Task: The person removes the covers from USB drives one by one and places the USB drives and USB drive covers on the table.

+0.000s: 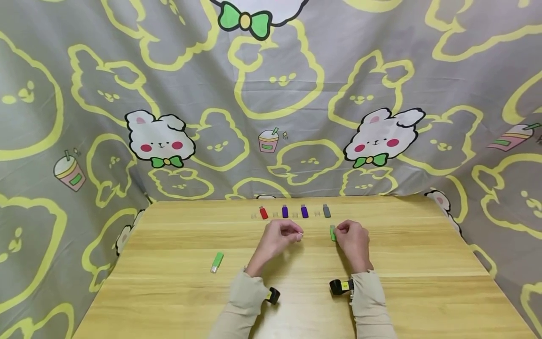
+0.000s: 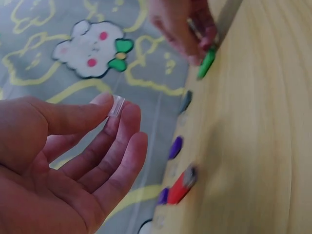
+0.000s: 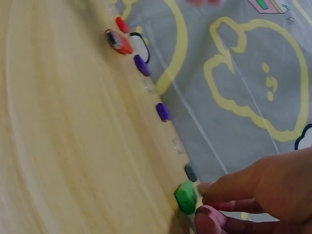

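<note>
My left hand (image 1: 278, 238) pinches a small clear plastic cap (image 2: 116, 106) between thumb and fingertip, with the other fingers loosely bent. To its right, my right hand (image 1: 352, 238) holds a green USB flash drive (image 1: 332, 233) by its side, low over the table, with thumb and fingers. In the right wrist view the green drive's rounded end (image 3: 186, 197) faces the camera. Just behind it lies a grey flash drive (image 1: 326, 210). A second green flash drive (image 1: 217, 262) lies apart, left of my left hand, its plug end toward me.
Along the back of the wooden table (image 1: 169, 292) runs a row: a red flash drive (image 1: 264, 213), a purple one (image 1: 285, 211), another purple one (image 1: 304, 211) and the grey one. Clear caps (image 1: 295, 215) lie between them. A patterned curtain (image 1: 228, 141) hangs behind the table.
</note>
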A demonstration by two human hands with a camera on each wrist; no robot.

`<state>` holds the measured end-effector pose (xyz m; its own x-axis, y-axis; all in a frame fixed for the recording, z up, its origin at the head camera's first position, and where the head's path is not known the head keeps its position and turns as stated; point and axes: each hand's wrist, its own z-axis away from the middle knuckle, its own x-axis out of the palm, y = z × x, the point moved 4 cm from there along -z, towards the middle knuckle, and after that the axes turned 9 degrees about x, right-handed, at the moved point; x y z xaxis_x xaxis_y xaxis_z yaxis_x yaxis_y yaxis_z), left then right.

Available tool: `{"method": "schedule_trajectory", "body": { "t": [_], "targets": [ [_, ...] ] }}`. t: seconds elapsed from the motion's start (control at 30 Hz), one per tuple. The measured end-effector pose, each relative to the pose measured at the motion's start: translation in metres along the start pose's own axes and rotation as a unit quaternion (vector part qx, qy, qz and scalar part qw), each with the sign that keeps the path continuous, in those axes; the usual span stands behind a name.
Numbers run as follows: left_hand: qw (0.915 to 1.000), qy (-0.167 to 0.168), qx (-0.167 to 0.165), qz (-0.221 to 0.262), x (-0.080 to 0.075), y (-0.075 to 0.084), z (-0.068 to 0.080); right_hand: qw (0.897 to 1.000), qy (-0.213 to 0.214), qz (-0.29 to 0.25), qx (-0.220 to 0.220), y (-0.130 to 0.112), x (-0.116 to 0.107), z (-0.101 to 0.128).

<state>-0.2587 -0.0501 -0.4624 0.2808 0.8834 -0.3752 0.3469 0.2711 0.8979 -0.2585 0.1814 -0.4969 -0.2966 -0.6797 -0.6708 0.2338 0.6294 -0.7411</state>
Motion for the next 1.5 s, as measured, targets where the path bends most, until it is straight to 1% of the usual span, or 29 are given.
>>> {"method": "schedule_trajectory", "body": {
  "t": [0.17,0.27,0.37,0.5,0.6,0.73,0.9,1.03,1.13,1.2,1.27,1.33,1.43,1.5],
  "targets": [
    [0.9989,-0.016,-0.014,-0.043,0.024,-0.002,-0.025,0.999,0.037,-0.031,-0.012,-0.002,-0.018,-0.001],
    [0.9974,-0.021,-0.025,-0.065,0.037,-0.007,-0.038,0.998,0.042,-0.045,-0.012,-0.001,-0.026,-0.003],
    [0.9946,-0.022,-0.012,-0.101,0.049,-0.011,-0.049,0.998,0.037,-0.055,-0.002,0.003,-0.03,-0.004],
    [0.9884,-0.023,0.013,-0.15,0.063,-0.015,-0.059,0.997,0.039,-0.062,0.007,0.008,-0.035,-0.005],
    [0.9847,-0.032,0.007,-0.171,0.07,-0.017,-0.061,0.997,0.039,-0.061,0.01,0.01,-0.036,-0.006],
    [0.9801,-0.035,-0.002,-0.195,0.075,-0.017,-0.063,0.997,0.034,-0.06,0.016,0.013,-0.037,-0.007],
    [0.9755,-0.034,-0.006,-0.217,0.08,-0.016,-0.066,0.997,0.036,-0.061,0.018,0.014,-0.037,-0.009],
    [0.972,-0.034,0.003,-0.232,0.083,-0.017,-0.066,0.997,0.038,-0.059,0.019,0.016,-0.037,-0.01],
    [0.9737,-0.031,0.016,-0.225,0.083,-0.018,-0.066,0.997,0.037,-0.059,0.021,0.016,-0.037,-0.01],
    [0.9772,-0.027,0.027,-0.209,0.082,-0.019,-0.065,0.997,0.034,-0.061,0.021,0.016,-0.038,-0.01],
    [0.9807,-0.023,0.036,-0.191,0.078,-0.018,-0.064,0.997,0.032,-0.06,0.023,0.016,-0.037,-0.01],
    [0.9843,-0.016,0.04,-0.171,0.072,-0.016,-0.062,0.997,0.03,-0.061,0.022,0.015,-0.037,-0.01],
    [0.9897,-0.002,0.027,-0.141,0.055,-0.013,-0.056,0.997,0.03,-0.063,0.016,0.014,-0.036,-0.01],
    [0.9926,0.015,0.017,-0.119,0.042,-0.012,-0.051,0.997,0.032,-0.064,0.006,0.013,-0.035,-0.009]
  ]
}}
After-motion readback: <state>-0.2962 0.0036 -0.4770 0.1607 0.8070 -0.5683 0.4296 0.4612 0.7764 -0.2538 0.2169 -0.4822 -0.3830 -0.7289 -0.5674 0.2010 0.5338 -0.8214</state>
